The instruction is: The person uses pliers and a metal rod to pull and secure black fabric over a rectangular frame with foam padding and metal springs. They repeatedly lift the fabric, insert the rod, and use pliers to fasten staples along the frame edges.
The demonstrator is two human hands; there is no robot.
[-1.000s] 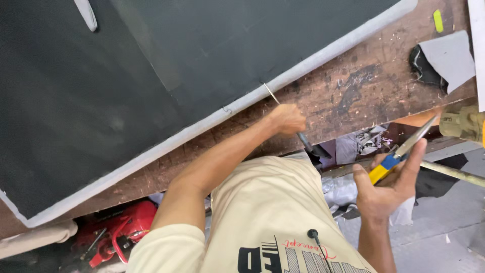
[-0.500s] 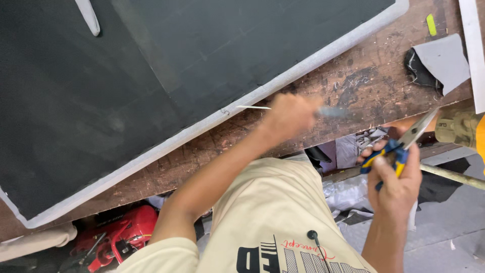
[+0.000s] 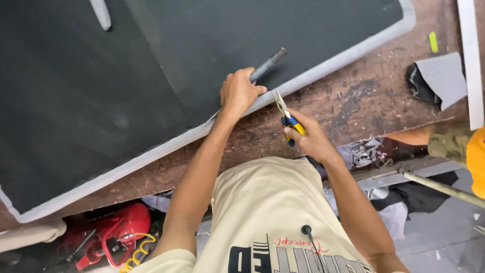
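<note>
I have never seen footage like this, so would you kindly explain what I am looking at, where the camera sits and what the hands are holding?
There is no machine here: a person works with two bare hands, and the single camera is worn on their head, looking down over their beige printed shirt.

On the worn brown wooden workbench lies a large black fabric-covered panel with a pale grey border. The left hand grips a dark metal rod-like tool whose end rests over the panel near its border. The right hand holds pliers with blue and yellow handles, the metal tips pointing at the grey border.

To the right lie a grey scrap of sheet material and a small yellow-green piece. Another person's arm in a yellow sleeve shows at the right edge. A red machine with a coiled yellow cord sits below the bench.
</note>
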